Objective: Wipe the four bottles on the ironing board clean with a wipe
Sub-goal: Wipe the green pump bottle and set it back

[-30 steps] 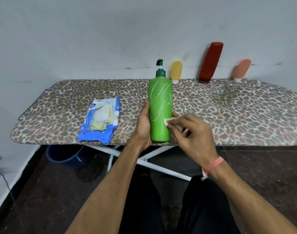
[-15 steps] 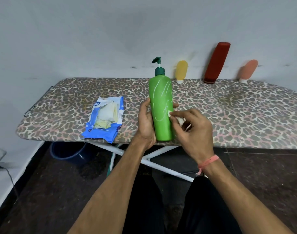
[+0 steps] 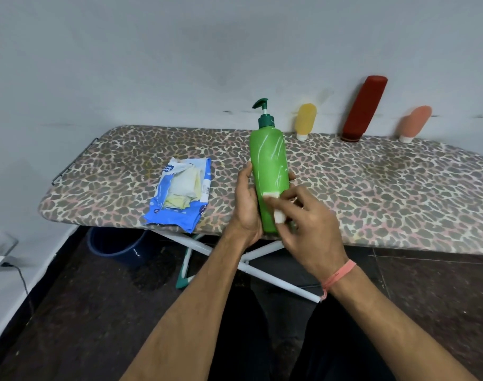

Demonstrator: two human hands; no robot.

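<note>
A green pump bottle [image 3: 268, 160] with white streaks stands at the near edge of the leopard-print ironing board [image 3: 372, 185]. My left hand [image 3: 245, 204] grips its lower body from the left. My right hand [image 3: 309, 226] holds a small white wipe [image 3: 271, 195] against the bottle's front. At the back, three more bottles lean on the wall: a yellow one [image 3: 305, 121], a tall dark red one [image 3: 364, 108] and a peach one [image 3: 415, 123].
A torn blue wipe packet [image 3: 181, 196] with pale wipes inside lies on the board to the left of the bottle. Under the board are its white legs [image 3: 251, 259] and a dark blue bucket [image 3: 116, 243]. A cable [image 3: 20, 276] runs along the left wall.
My right hand has slid the wipe leftward from the bottle's right side onto its front. The view has shifted, so the board sits further right in frame.
</note>
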